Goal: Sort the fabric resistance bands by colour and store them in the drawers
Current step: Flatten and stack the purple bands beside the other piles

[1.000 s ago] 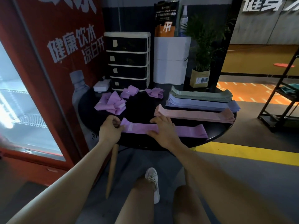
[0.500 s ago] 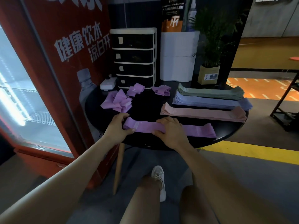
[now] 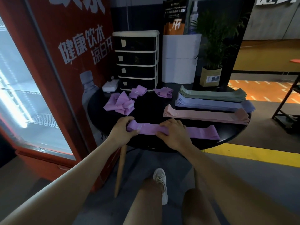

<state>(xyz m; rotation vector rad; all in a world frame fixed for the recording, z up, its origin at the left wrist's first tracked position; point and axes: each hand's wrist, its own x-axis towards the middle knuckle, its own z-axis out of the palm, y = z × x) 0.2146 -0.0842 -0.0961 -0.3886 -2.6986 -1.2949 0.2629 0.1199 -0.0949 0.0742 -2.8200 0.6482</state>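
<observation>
A flat purple band (image 3: 201, 133) lies stretched along the near edge of the round black table (image 3: 151, 109). My left hand (image 3: 122, 129) grips its left end, thumb under and fingers curled over. My right hand (image 3: 172, 133) rests on the band's middle with fingers bent over it. Folded purple bands lie further back: a pile (image 3: 121, 103) at left and two single ones (image 3: 138, 93) (image 3: 164, 92) near the drawers. Stacks of green (image 3: 212, 95), blue (image 3: 214, 103) and pink (image 3: 206, 115) bands lie at right. The drawer unit (image 3: 136, 60) stands at the back, all drawers closed.
A red drinks fridge (image 3: 48, 75) stands close on the left. A white box (image 3: 180, 59), a potted plant (image 3: 211, 69) and a white device (image 3: 110, 86) sit at the table's back. A black rack (image 3: 289, 111) stands at right. My legs and a shoe (image 3: 160, 179) are below.
The left hand has curled further around the band's left end and the right hand has stayed on its middle. My head has shifted a little, moving the view.
</observation>
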